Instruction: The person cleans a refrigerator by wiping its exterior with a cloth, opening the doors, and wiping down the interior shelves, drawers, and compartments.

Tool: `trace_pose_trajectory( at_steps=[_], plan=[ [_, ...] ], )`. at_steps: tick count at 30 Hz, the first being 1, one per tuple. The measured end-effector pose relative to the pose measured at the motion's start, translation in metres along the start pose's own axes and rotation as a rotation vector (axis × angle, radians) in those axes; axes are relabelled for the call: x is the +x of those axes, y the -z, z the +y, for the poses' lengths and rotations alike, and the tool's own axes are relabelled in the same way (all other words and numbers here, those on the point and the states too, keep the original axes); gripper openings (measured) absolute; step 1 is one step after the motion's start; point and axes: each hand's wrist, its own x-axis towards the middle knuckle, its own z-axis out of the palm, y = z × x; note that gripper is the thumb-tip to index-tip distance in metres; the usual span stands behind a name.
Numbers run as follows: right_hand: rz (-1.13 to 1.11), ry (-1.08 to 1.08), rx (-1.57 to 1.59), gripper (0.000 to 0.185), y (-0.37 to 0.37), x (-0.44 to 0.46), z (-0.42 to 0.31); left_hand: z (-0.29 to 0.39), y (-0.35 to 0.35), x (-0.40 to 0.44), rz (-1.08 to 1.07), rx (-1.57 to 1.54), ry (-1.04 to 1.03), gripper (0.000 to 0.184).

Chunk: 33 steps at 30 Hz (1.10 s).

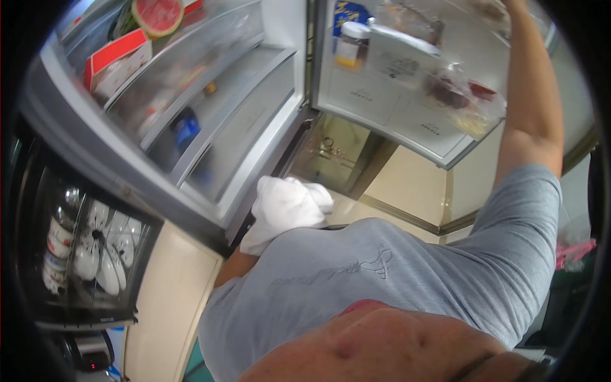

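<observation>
A bunched white cloth (286,207) covers the end of my left forearm, in front of the grey shirt (382,261). The fingers of my left hand are hidden by it. My right arm (531,83) reaches up along the open refrigerator door (363,111), and my right hand lies beyond the top edge. Door shelves hold a white-lidded jar (353,46) and a plastic bag with dark red and yellow food (461,99). To the left, the open fridge (210,219) shows a red and white box (119,60) and a cut watermelon (158,14).
Below the fridge's left side is a black, glass-fronted cabinet (143,280) with white spoons (108,264) and a bottle (60,232). A dark appliance (89,350) with a red light sits at lower left. Pink plastic (573,253) shows at the right edge.
</observation>
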Motion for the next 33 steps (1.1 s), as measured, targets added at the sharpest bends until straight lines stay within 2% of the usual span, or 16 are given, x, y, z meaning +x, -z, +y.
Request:
trace_pose_trajectory(
  at_steps=[1, 4, 10, 14, 17, 19, 20, 22, 24, 25, 27, 28, 29, 30, 31, 33],
  plan=[
    [-0.064, -0.021, -0.108, 0.037, 0.012, -0.012, -0.005, -0.001, 0.002, -0.002, 0.013, 0.004, 0.009, 0.019],
    [-0.137, -0.032, -0.016, 0.039, 0.027, -0.037, -0.021, -0.002, 0.004, -0.004, 0.045, 0.016, 0.023, 0.019],
    [-0.099, 0.044, 0.000, 0.050, 0.027, -0.046, -0.029, -0.004, 0.003, -0.004, 0.063, 0.032, 0.039, 0.019],
    [-0.109, -0.005, 0.049, 0.047, 0.029, -0.048, -0.018, -0.002, 0.000, -0.003, 0.044, 0.022, 0.043, 0.019],
    [0.082, 0.116, 0.113, 0.035, 0.036, -0.059, -0.022, 0.000, -0.001, -0.004, 0.045, 0.026, 0.046, 0.019],
    [0.400, -0.278, 0.917, 0.025, 0.064, -0.088, -0.042, 0.000, 0.002, -0.001, 0.060, 0.034, 0.044, 0.019],
    [0.396, -0.275, 0.924, 0.025, 0.073, -0.100, -0.050, 0.000, 0.005, -0.001, 0.075, 0.041, 0.046, 0.019],
    [0.689, -0.029, 1.052, 0.034, 0.083, -0.128, -0.076, 0.000, 0.012, 0.004, 0.124, 0.067, 0.051, 0.019],
    [0.418, 0.055, 1.079, 0.042, 0.088, -0.177, -0.109, 0.000, 0.019, 0.009, 0.182, 0.089, 0.052, 0.019],
    [0.478, 0.021, 1.292, 0.033, 0.056, -0.197, -0.140, -0.001, 0.021, 0.012, 0.210, 0.105, 0.051, 0.019],
    [-0.163, 0.338, 1.534, 0.041, 0.051, -0.290, -0.188, -0.003, 0.026, 0.025, 0.253, 0.142, 0.047, 0.019],
    [-0.026, 0.532, 1.388, 0.050, 0.039, -0.329, -0.216, -0.002, 0.022, 0.025, 0.259, 0.159, 0.044, 0.019],
    [-0.432, 0.464, 1.521, 0.071, 0.038, -0.370, -0.244, -0.001, 0.018, 0.026, 0.266, 0.177, 0.042, 0.019],
    [-0.610, 0.578, 1.638, 0.100, 0.022, -0.400, -0.268, -0.002, 0.012, 0.026, 0.261, 0.197, 0.040, 0.019],
    [-0.627, 0.665, 1.629, 0.113, -0.014, -0.441, -0.304, -0.002, 0.004, 0.024, 0.244, 0.217, 0.031, 0.019],
    [-1.047, 0.423, 2.137, 0.098, 0.008, -0.493, -0.329, -0.004, -0.010, 0.024, 0.213, 0.254, 0.014, 0.019]
  ],
)
